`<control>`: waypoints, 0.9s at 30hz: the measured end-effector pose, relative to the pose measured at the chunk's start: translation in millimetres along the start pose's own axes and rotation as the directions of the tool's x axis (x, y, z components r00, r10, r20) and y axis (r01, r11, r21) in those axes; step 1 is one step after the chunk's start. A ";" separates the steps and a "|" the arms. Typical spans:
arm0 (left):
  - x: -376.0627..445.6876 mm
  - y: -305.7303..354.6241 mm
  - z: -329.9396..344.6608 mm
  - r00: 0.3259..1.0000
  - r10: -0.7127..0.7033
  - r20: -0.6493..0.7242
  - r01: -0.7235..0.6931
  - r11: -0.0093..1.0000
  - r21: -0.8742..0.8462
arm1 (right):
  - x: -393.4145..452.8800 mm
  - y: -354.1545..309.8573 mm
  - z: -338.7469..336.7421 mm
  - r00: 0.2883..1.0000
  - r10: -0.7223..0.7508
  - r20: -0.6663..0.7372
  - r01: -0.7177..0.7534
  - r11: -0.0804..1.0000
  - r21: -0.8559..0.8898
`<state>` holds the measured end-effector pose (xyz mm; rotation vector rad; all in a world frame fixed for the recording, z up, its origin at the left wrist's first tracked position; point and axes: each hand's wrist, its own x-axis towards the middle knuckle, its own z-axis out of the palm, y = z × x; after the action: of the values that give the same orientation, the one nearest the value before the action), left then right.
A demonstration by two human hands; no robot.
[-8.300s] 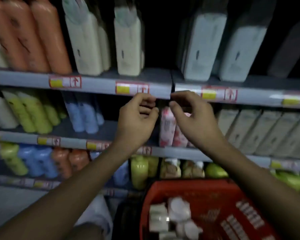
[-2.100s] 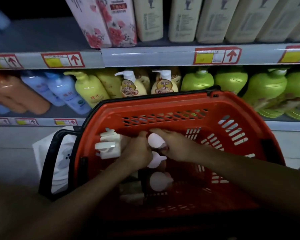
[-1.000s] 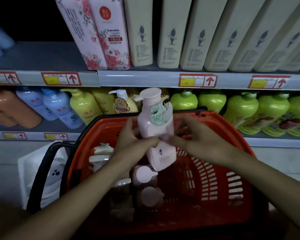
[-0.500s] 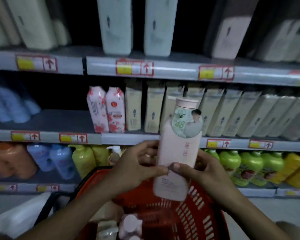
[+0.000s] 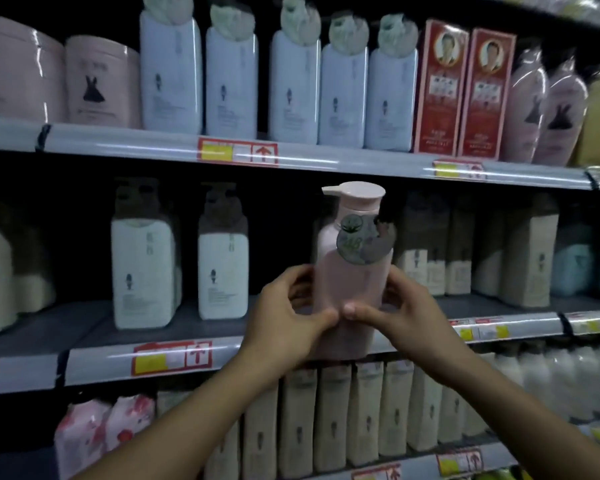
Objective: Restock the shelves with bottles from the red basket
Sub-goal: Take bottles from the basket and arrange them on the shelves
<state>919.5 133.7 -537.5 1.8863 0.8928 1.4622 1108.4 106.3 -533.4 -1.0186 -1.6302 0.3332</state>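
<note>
A: We hold the pink bottle [image 5: 352, 271] upright, pump on top, left hand [image 5: 288, 327] and right hand [image 5: 407, 320] both curled round its lower half.

B: And the gap on the shelf [image 5: 222, 327]?

A: Just past our fingers, slightly left. Neither hand is nearer, we reckon; both push forward.

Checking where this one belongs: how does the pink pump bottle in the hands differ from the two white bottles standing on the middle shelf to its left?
The pink pump bottle is pink; the white bottles are white with dark tops. It carries a round sticker; they show small print only. It is gripped by the left hand and right hand before the middle shelf; they stand on it. All are upright.
</note>
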 end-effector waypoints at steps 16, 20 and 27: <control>107.5 -55.3 72.8 0.990 -0.031 -0.140 0.049 0.991 0.124 | 106.6 111.9 -16.8 0.991 0.108 -0.075 -0.104 0.993 0.049; 104.7 -60.5 74.4 0.986 -0.062 -0.152 0.087 0.982 0.166 | 106.4 111.4 -11.4 0.990 0.106 -0.089 -0.107 0.994 -0.007; 101.3 -65.5 81.0 0.983 -0.099 -0.153 0.125 0.978 0.166 | 102.2 105.9 -12.8 0.991 0.095 -0.098 -0.105 0.989 -0.104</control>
<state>1005.8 250.2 -548.3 1.8368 1.2117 1.5079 1166.8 242.0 -534.4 -1.1838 -1.5300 0.2619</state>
